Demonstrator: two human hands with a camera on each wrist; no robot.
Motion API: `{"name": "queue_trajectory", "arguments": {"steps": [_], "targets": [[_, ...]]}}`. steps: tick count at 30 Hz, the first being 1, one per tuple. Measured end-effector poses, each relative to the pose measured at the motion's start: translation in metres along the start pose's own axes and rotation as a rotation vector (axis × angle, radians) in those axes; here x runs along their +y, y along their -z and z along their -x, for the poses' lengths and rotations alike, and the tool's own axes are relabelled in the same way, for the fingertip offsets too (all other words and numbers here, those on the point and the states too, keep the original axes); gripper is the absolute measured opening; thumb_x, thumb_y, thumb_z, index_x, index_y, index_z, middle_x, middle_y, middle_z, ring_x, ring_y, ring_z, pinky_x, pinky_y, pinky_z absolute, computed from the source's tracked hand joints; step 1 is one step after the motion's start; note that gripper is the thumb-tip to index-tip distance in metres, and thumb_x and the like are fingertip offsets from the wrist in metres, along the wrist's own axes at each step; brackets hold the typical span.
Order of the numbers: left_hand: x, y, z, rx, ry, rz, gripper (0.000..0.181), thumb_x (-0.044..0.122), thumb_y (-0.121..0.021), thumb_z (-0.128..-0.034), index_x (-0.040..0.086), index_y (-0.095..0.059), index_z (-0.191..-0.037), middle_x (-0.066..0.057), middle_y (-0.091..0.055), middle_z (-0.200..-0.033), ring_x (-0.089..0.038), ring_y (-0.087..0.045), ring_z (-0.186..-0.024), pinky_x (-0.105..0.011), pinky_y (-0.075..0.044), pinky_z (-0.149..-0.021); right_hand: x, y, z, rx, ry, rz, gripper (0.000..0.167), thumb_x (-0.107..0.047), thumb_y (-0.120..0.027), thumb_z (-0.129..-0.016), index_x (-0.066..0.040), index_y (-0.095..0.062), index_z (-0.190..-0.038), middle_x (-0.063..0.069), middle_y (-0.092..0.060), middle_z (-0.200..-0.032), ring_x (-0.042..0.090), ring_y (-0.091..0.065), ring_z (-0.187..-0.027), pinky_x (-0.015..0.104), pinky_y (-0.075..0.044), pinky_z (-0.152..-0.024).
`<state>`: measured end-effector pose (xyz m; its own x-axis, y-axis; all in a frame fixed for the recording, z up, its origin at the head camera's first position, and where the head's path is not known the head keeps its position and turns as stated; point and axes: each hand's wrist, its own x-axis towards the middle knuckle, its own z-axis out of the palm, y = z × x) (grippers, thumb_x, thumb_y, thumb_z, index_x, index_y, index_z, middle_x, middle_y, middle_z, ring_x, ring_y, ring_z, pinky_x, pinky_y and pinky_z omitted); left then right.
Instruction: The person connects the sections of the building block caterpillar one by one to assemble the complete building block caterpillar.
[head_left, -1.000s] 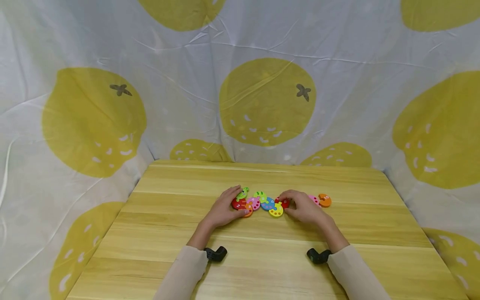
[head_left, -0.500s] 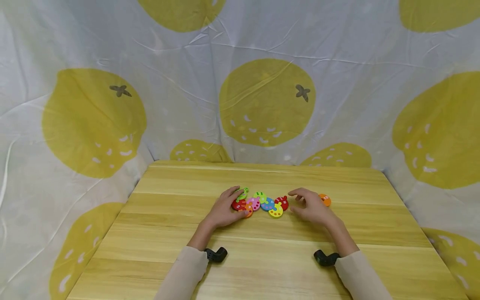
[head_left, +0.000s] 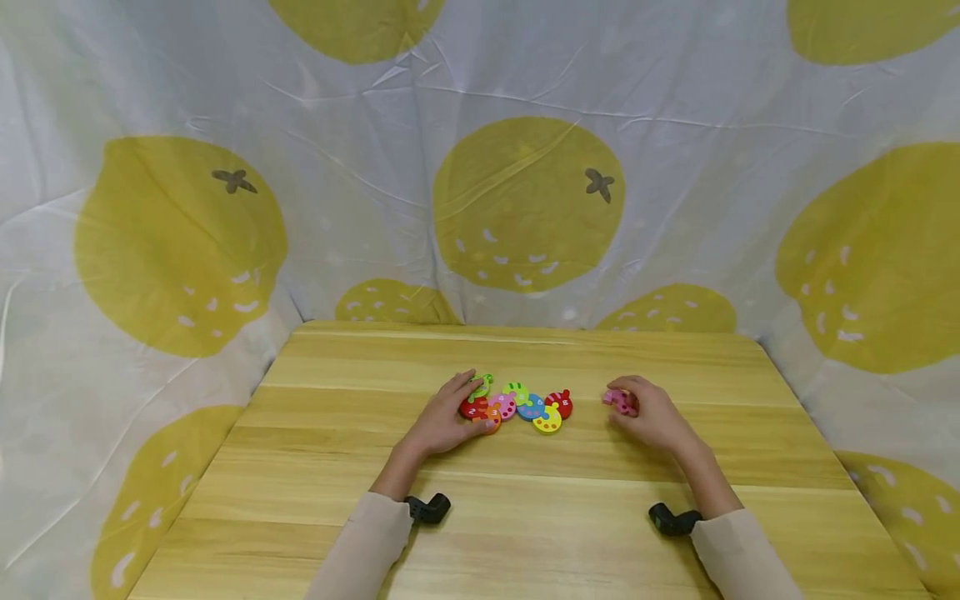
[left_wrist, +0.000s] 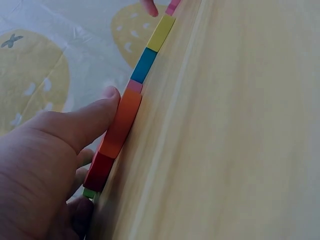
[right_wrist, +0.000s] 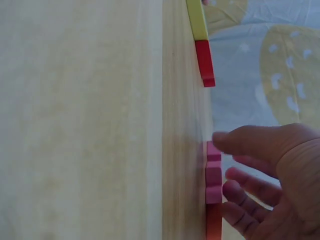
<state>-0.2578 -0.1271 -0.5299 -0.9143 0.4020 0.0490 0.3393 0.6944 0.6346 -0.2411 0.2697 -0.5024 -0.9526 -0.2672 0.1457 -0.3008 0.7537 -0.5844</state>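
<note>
My left hand (head_left: 442, 421) holds the left end of a number caterpillar puzzle (head_left: 532, 407) lying on the table. Its thumb lies against the orange piece (left_wrist: 122, 122), and its fingers reach round by the green head (head_left: 481, 387). Joined pieces run rightward to a red piece (head_left: 558, 406) marked 8. Beyond a gap, my right hand (head_left: 656, 417) is over a pink piece (head_left: 619, 402), thumb and fingers spread around it. An orange piece (right_wrist: 214, 220) touches the pink one in the right wrist view; the hand hides it in the head view.
The wooden table (head_left: 525, 525) extends in front of and behind the puzzle. A curtain with lemon prints (head_left: 360, 192) hangs at the back and sides. Black wrist-worn devices (head_left: 429, 508) sit at both cuffs.
My right hand has left the red piece marked 8 and moved right to the pink piece. The left hand stays at the head end.
</note>
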Motion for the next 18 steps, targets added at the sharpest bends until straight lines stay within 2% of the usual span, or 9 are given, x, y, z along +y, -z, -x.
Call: {"name": "queue_trajectory", "arguments": {"steps": [3,6,12,18], "targets": [[-0.0005,0.0006,0.0009,-0.008,-0.011,0.017,0.082,0.052,-0.073,-0.0912,0.017,-0.043,-0.159,-0.001,-0.026,-0.171,-0.030,-0.017,-0.160,-0.060,-0.022,-0.126,0.0011,-0.0004,0.0011,-0.023,-0.017,0.006,0.047,-0.002,-0.077,-0.086,0.002,-0.065,-0.131,0.024,-0.064,-0.133,0.035,-0.062,-0.114,0.055,-0.051,-0.100],[-0.0002,0.0010,0.0011,-0.010,-0.020,0.024,0.081,0.051,-0.073,-0.0920,0.017,-0.043,-0.158,-0.002,-0.026,-0.171,-0.031,-0.016,-0.160,-0.061,-0.021,-0.126,-0.0006,-0.0002,0.0015,-0.033,-0.040,0.021,0.044,0.002,-0.073,-0.087,0.002,-0.066,-0.130,0.024,-0.065,-0.128,0.031,-0.061,-0.107,0.051,-0.052,-0.094],[0.0005,0.0012,0.0011,-0.011,-0.024,0.012,0.080,0.053,-0.072,-0.0918,0.018,-0.043,-0.158,-0.002,-0.026,-0.171,-0.030,-0.016,-0.161,-0.061,-0.021,-0.126,-0.0044,0.0013,0.0017,-0.039,-0.063,0.050,0.035,-0.004,-0.072,-0.093,0.003,-0.068,-0.127,0.022,-0.068,-0.120,0.026,-0.059,-0.095,0.043,-0.053,-0.084],[0.0000,0.0018,0.0015,-0.008,-0.020,0.008,0.080,0.053,-0.072,-0.0919,0.018,-0.044,-0.158,-0.001,-0.026,-0.171,-0.030,-0.016,-0.161,-0.063,-0.021,-0.125,-0.0063,-0.0001,0.0047,-0.059,-0.036,0.039,0.035,-0.007,-0.075,-0.092,0.000,-0.069,-0.126,0.017,-0.069,-0.118,0.024,-0.060,-0.095,0.042,-0.055,-0.086]]}}
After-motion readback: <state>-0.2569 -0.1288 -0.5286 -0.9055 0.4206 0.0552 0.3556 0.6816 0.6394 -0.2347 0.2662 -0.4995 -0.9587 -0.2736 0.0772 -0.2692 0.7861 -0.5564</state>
